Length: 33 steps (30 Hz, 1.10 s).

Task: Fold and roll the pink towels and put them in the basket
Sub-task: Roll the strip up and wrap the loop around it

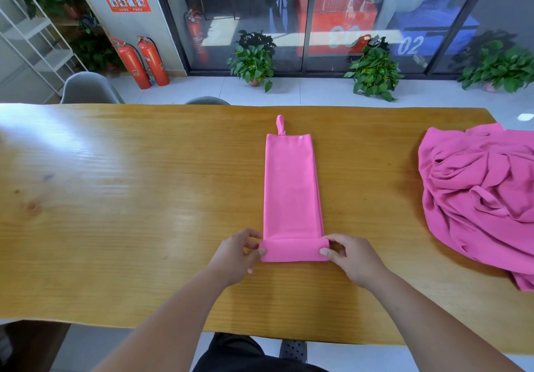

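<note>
Fingers (261,252) of the left hand (239,253) and the right hand (351,257) are curled, thumb against fingertips. Each hand pinches one end of the roll (294,250) formed at the near end of the folded towel (291,186). Gripping both ends likely keeps the roll even in width and square to the strip. The unrolled length lies flat on the bench (115,198), pointing away, with its hanging loop (279,124) at the far end, so the roll can advance straight. Crumpled towels lie in a pile (476,198) well apart to the right. No basket is in view.
</note>
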Each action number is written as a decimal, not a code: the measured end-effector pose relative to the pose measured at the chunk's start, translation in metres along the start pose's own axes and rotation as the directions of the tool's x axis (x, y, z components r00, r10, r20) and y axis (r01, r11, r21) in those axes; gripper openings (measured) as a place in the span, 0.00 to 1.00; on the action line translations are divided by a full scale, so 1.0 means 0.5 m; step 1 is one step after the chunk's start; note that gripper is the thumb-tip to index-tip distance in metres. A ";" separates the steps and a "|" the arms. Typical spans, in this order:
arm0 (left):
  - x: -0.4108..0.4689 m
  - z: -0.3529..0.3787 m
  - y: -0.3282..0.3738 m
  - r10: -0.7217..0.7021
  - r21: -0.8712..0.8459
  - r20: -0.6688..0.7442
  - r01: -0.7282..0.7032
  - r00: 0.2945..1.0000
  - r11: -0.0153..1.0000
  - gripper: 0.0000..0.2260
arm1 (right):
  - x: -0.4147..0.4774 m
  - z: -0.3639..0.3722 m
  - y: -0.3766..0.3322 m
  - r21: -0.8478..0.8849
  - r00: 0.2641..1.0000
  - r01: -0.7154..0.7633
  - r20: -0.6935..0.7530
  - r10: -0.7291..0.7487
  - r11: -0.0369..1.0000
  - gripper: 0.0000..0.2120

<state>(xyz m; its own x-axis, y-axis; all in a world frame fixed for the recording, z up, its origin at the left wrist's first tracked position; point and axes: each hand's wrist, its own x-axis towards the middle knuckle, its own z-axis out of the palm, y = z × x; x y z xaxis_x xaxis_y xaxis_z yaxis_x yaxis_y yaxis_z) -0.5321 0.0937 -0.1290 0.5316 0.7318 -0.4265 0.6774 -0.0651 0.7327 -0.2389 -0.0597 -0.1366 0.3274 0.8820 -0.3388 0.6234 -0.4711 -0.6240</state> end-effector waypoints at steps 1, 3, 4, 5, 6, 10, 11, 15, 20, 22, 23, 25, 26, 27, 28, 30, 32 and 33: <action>-0.004 -0.006 -0.004 -0.018 -0.041 0.039 0.020 0.999 0.999 0.14 | -0.005 0.001 -0.002 0.035 1.000 -0.012 0.016 0.011 0.999 0.14; -0.010 -0.014 -0.009 -0.043 -0.056 0.079 0.047 0.996 0.997 0.14 | -0.009 0.006 -0.004 0.095 0.999 -0.026 0.033 0.023 0.995 0.13; -0.010 -0.013 -0.011 -0.046 -0.032 0.059 0.048 0.997 0.998 0.14 | -0.009 0.010 -0.004 0.120 0.999 -0.032 0.024 0.029 0.992 0.13; -0.007 -0.011 -0.011 -0.036 0.014 0.008 0.036 0.999 0.999 0.14 | -0.008 0.013 -0.006 0.129 0.999 -0.040 0.002 0.040 0.991 0.13; -0.002 -0.006 -0.008 -0.008 0.075 -0.062 0.013 0.998 0.997 0.13 | -0.007 0.016 -0.009 0.105 0.998 -0.044 -0.032 0.048 0.993 0.13; 0.009 0.018 0.008 0.213 0.343 -0.240 -0.122 0.947 0.931 0.03 | -0.012 0.027 -0.042 -0.237 0.949 0.119 -0.257 -0.181 0.964 0.06; 0.008 0.025 0.007 0.282 0.421 -0.244 -0.160 0.928 0.893 0.01 | -0.013 0.033 -0.044 -0.335 0.916 0.182 -0.284 -0.283 0.924 0.04; -0.013 0.050 -0.018 0.501 0.599 -0.260 -0.269 0.825 0.754 0.05 | -0.023 0.067 -0.019 -0.515 0.820 0.278 -0.312 -0.479 0.811 0.04; -0.046 0.062 -0.048 0.480 0.620 -0.204 -0.266 0.853 0.738 0.23 | -0.041 0.078 0.015 -0.534 0.865 0.273 -0.228 -0.447 0.800 0.24; -0.043 0.061 -0.041 0.382 0.568 -0.195 -0.214 0.903 0.794 0.26 | -0.034 0.067 0.010 -0.516 0.893 0.256 -0.198 -0.404 0.818 0.28; -0.038 0.058 -0.033 0.328 0.512 -0.200 -0.187 0.923 0.838 0.24 | -0.029 0.061 0.003 -0.475 0.911 0.241 -0.191 -0.366 0.847 0.28; -0.025 0.047 -0.012 0.228 0.381 -0.201 -0.139 0.953 0.914 0.21 | -0.017 0.045 -0.013 -0.323 0.954 0.199 -0.151 -0.258 0.925 0.25; -0.020 0.039 -0.002 0.190 0.340 -0.189 -0.117 0.963 0.933 0.20 | -0.012 0.037 -0.017 -0.243 0.970 0.180 -0.120 -0.214 0.953 0.24; -0.015 0.031 0.004 0.160 0.320 -0.170 -0.099 0.972 0.942 0.19 | -0.008 0.029 -0.021 -0.176 0.979 0.167 -0.086 -0.184 0.970 0.23; -0.011 0.023 0.006 0.133 0.306 -0.143 -0.084 0.981 0.948 0.18 | -0.004 0.021 -0.020 -0.124 0.985 0.154 -0.057 -0.162 0.980 0.23; -0.002 0.006 0.005 0.088 0.257 -0.070 -0.068 0.994 0.964 0.16 | -0.001 0.007 -0.018 -0.034 0.993 0.117 -0.008 -0.117 0.993 0.21; 0.009 -0.009 -0.001 0.045 0.181 0.011 -0.047 0.999 0.982 0.15 | -0.002 -0.005 -0.017 0.045 0.998 0.056 0.028 -0.057 0.997 0.18; 0.014 -0.014 -0.004 0.022 0.146 0.052 -0.029 0.998 0.989 0.14 | -0.003 -0.010 -0.018 0.090 0.998 0.033 0.046 -0.038 0.995 0.17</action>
<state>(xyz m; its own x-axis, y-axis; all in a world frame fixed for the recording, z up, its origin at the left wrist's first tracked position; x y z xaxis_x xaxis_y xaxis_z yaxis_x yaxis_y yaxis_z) -0.5335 0.1036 -0.1295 0.5717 0.6941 -0.4374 0.7287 -0.1847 0.6594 -0.2415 -0.0568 -0.1269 0.2709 0.8979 -0.3470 0.5677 -0.4402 -0.6957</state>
